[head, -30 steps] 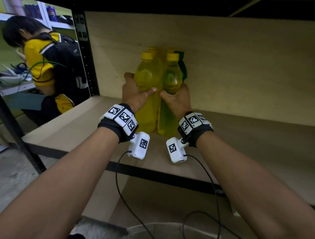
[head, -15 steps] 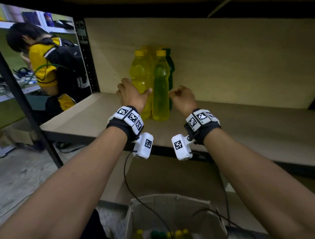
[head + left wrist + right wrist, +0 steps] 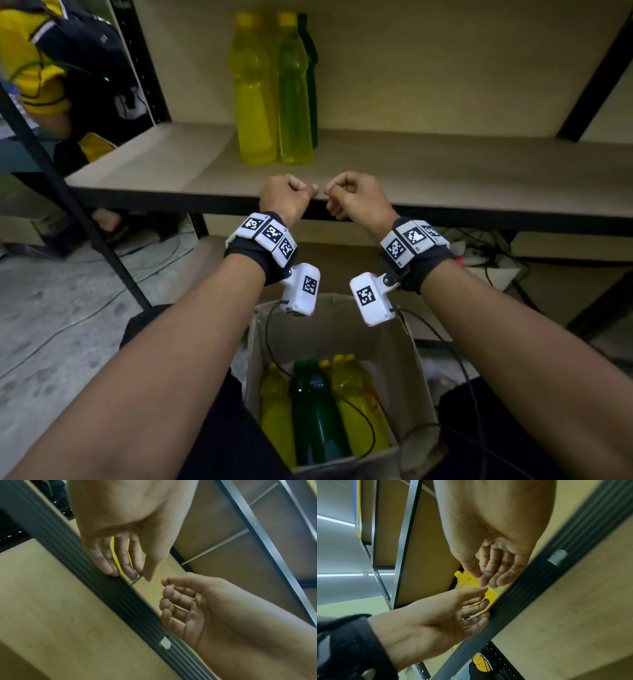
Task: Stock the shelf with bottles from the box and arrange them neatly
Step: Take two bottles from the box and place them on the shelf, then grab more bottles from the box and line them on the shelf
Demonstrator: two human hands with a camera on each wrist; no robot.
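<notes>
Two yellow bottles (image 3: pixel 255 96) (image 3: pixel 294 102) stand side by side on the wooden shelf (image 3: pixel 445 171), with a dark green bottle (image 3: pixel 311 68) behind them. My left hand (image 3: pixel 301 190) and right hand (image 3: pixel 337 192) hover at the shelf's front edge, close together, fingers loosely curled and holding nothing. In the left wrist view the left fingers (image 3: pixel 126 566) hang relaxed beside the dark shelf rail (image 3: pixel 102 588). The right wrist view shows the right fingers (image 3: pixel 498 574) relaxed too, a yellow bottle (image 3: pixel 464 581) beyond them. Below my wrists an open cardboard box (image 3: pixel 257 342) holds several yellow bottles (image 3: pixel 277 414) and a dark green bottle (image 3: pixel 313 411).
A person in a yellow and black top (image 3: pixel 51 68) crouches at the left beyond the black shelf upright (image 3: pixel 68 205). Cables and a power strip (image 3: pixel 479 257) lie under the shelf at the right. Bare board runs along the shelf on both sides of the bottles.
Both hands let go of the two front bottles and drew back to the shelf's front edge. The head view tilted down, bringing the box of bottles into sight.
</notes>
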